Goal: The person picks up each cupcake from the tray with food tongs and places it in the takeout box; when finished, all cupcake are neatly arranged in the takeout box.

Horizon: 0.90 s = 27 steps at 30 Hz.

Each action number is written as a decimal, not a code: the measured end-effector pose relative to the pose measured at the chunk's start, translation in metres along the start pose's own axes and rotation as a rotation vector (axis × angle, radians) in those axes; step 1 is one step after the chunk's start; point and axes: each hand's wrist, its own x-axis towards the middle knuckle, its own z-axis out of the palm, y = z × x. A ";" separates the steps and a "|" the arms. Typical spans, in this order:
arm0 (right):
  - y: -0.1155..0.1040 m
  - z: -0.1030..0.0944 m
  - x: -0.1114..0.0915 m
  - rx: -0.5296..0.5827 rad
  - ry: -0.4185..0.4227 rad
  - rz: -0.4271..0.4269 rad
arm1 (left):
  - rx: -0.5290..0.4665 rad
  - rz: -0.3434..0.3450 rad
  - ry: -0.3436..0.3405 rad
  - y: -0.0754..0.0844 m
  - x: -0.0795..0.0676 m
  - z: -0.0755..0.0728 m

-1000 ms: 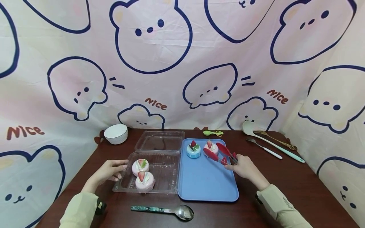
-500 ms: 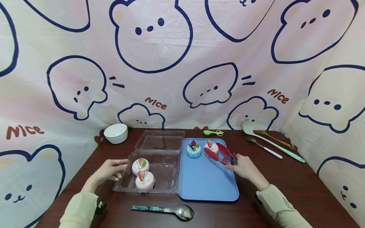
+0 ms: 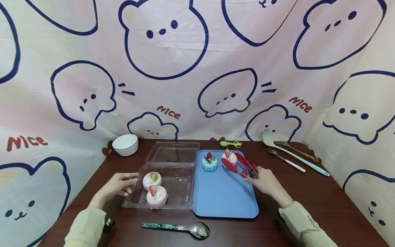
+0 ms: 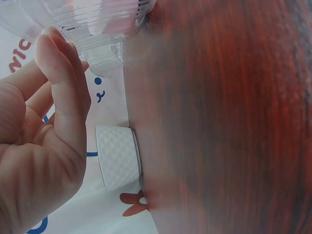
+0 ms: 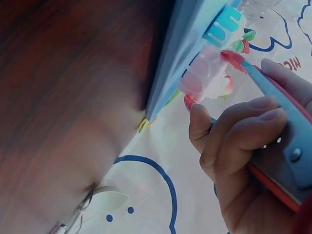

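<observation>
My right hand grips red-tipped tongs over the far right of a blue tray. The tong tips straddle a pink toy cake topped with a strawberry; in the right wrist view they lie against its sides. Left of it on the tray sits a blue toy cake. My left hand rests at the left rim of an open clear plastic box, fingers loosely bent, fingertips at its wall. Inside the box stand a pink cake with a leaf and another pink cake.
A metal spoon lies in front. The white bowl stands at the back left, and a small green spoon is behind the tray. At right lie a ladle, a white-handled fork and a gold utensil.
The tongs and the pink cake between their tips have shifted slightly right and away from me, and the tips have come a little closer together. My left hand stays put.
</observation>
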 end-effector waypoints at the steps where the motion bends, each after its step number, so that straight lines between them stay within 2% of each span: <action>1: -0.001 -0.001 0.000 0.005 0.005 -0.003 | -0.001 0.003 -0.001 0.000 0.000 0.000; 9: -0.022 -0.009 -0.007 0.006 0.086 -0.062 | 0.005 0.018 -0.002 0.000 0.001 -0.002; 15: -0.043 -0.007 -0.016 0.020 0.138 -0.138 | 0.004 0.012 0.003 0.000 0.001 -0.001; 23: -0.069 0.008 -0.030 -0.014 0.219 -0.360 | -0.008 0.005 -0.007 0.000 0.000 0.000; 27: -0.084 0.018 -0.036 -0.013 0.201 -0.445 | -0.012 0.002 -0.008 0.000 0.000 -0.001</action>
